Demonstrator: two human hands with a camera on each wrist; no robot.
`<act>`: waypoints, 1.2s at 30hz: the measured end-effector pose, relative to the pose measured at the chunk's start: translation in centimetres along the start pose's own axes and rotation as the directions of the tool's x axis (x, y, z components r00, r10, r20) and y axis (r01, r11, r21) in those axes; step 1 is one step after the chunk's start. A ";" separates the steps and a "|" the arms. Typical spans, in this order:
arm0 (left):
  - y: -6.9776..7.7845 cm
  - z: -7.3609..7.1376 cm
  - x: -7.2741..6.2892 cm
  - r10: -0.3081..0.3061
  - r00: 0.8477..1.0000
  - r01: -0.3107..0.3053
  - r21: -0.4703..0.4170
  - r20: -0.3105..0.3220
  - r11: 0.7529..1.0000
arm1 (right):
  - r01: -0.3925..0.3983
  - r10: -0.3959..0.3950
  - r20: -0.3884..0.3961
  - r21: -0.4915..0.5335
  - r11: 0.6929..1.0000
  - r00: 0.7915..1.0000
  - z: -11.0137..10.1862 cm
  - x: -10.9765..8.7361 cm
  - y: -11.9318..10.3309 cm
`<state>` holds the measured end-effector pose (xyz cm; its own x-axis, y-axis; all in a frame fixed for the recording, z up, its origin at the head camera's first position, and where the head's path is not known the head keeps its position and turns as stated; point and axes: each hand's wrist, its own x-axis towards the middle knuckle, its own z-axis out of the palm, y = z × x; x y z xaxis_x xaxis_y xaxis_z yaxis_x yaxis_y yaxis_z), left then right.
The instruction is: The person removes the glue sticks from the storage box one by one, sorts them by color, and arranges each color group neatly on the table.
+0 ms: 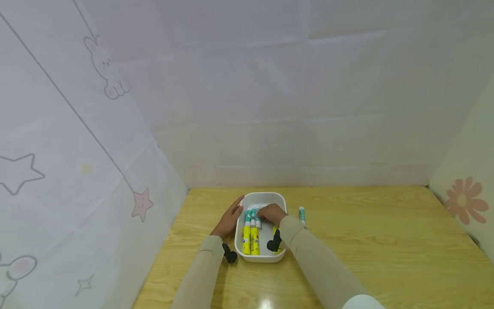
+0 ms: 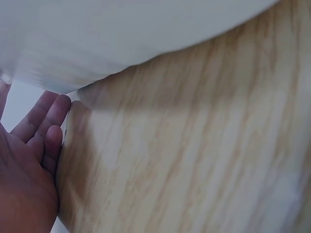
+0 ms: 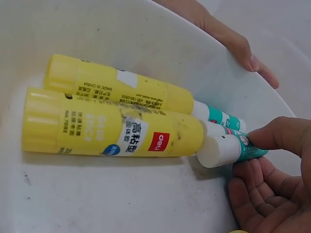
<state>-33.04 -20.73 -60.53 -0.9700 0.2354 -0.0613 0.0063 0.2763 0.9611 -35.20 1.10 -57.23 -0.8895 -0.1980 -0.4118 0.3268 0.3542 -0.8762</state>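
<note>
And here, down inside the white tray (image 1: 260, 259), a small green-and-white glue stick (image 3: 226, 149) is being pinched between the thumb and fingers of the right hand (image 1: 272, 213). Just left of that hand, two matching small sticks (image 1: 248, 219) are lined up already, and nearer the wearer two large yellow Deli glue sticks (image 1: 254, 241) are laid side by side. The tray's left side is touched by the left hand (image 1: 227, 219), fingers extended, apparently for steadying. The sorting looks well advanced, with the third small stick all but placed, though not yet released. What is left? A third yellow glue stick (image 1: 278, 249) is seen below the right wrist, partly hidden by a black wrist mount (image 1: 274, 242), and another small stick (image 1: 302, 214) is left on the desk (image 1: 366, 240), right of the right hand; both, seemingly, are yet to be lined up.
</note>
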 end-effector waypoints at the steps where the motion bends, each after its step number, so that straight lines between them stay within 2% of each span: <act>1: -0.1 0.0 0.0 -0.001 1.000 0.001 -0.002 -0.002 1.000 | 0.005 -0.005 0.014 0.019 1.000 1.000 0.0 0.1 0.1; 4: -0.2 -0.1 0.1 -0.012 1.000 0.012 0.000 -0.001 1.000 | 0.035 -0.044 0.077 0.119 0.992 0.996 -0.1 0.3 0.3; 8: -0.1 -0.1 0.1 -0.027 0.999 0.027 -0.009 0.030 1.000 | 0.042 -0.090 0.155 0.289 0.956 0.984 -0.3 -0.1 0.2; 11: 0.4 0.0 -0.1 -0.018 1.000 0.017 0.018 0.025 1.000 | 0.037 -0.105 0.180 0.344 0.938 0.978 -0.5 -0.5 -0.2; 15: 0.5 0.0 -0.1 -0.005 1.000 0.007 0.074 -0.023 0.997 | 0.038 -0.112 0.193 0.351 0.936 0.975 -0.6 -0.9 -1.0; 16: 0.2 -0.1 0.1 -0.001 0.999 0.004 0.080 -0.035 0.997 | 0.037 -0.113 0.198 0.352 0.935 0.974 -0.7 -1.1 -1.2; 20: 0.2 0.0 0.1 -0.008 0.999 0.012 0.093 -0.038 0.996 | 0.044 -0.133 0.213 0.375 0.926 0.968 -0.7 -1.2 -1.2; 29: 0.3 0.2 -0.2 -0.033 0.999 0.034 0.054 -0.004 0.998 | 0.068 -0.219 0.240 0.512 0.856 0.946 -1.2 -1.3 -0.9; 32: 0.2 0.0 -0.1 -0.031 1.000 0.031 0.051 0.000 0.998 | 0.094 -0.249 0.230 0.530 0.843 0.941 -1.3 -1.4 -1.2; 36: 0.0 -0.2 0.2 -0.013 1.000 0.012 0.045 0.010 0.999 | 0.121 -0.281 0.198 0.575 0.809 0.939 -1.6 -1.2 -1.6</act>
<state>-33.29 -20.83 -60.49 -0.9676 0.2407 -0.0762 0.0053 0.3209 0.9471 -35.12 2.21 -54.95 -0.8641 -0.4662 -0.1898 0.3400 -0.2625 -0.9031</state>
